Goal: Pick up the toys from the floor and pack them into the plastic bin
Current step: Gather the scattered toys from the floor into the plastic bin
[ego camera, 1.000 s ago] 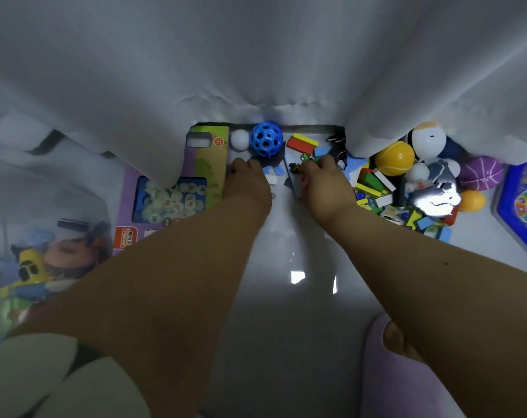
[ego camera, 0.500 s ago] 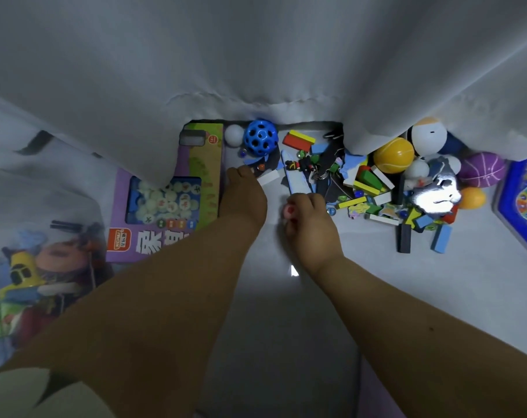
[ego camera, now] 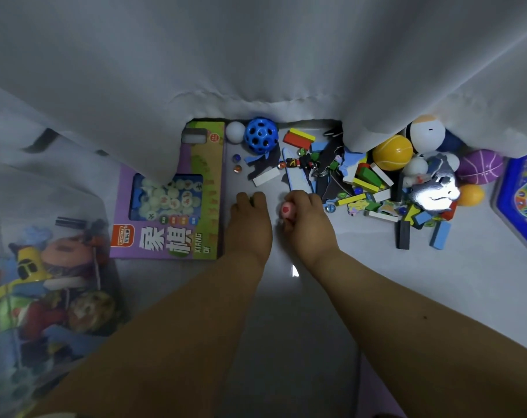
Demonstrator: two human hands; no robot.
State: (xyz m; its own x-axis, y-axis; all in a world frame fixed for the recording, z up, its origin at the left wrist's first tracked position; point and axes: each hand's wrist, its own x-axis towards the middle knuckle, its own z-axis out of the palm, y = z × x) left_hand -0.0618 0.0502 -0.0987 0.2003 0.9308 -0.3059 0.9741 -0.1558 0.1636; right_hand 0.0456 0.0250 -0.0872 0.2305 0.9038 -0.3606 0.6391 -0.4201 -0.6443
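A: Entry, head view. Right hand [ego camera: 307, 220] has its fingers curled round a small white ball with a red patch [ego camera: 287, 211], held just above the floor [ego camera: 437, 282] at the near edge of the toy pile [ego camera: 374, 188].

B: Left hand [ego camera: 250, 218]?

A: Knuckles up and fingers curled under, on the floor beside the purple game box [ego camera: 168, 236]. Something dark shows between two fingers, too small to name. Cannot tell whether it grips anything.

B: Why are the hands set so close together?

A: My reading: both are gathering small loose pieces from the same patch, so one trip carries more.

B: Where does the rest sit?

A: Blue holed ball [ego camera: 261, 135] and a white ball [ego camera: 235, 132] lie against the hem of the white curtain [ego camera: 256, 55]. Marbles, foam pieces and wooden blocks spread to the right, with a yellow ball [ego camera: 392, 152] and a purple ball [ego camera: 479, 166] partly under the cloth.

B: And the bin?

A: Clear plastic bin [ego camera: 3, 191] at far left, already holding toys seen blurred through its wall. It is well apart from the pile, so each handful needs a reach leftward.

B: Progress?

A: Judged early to middle; most of the pile is still on the floor.
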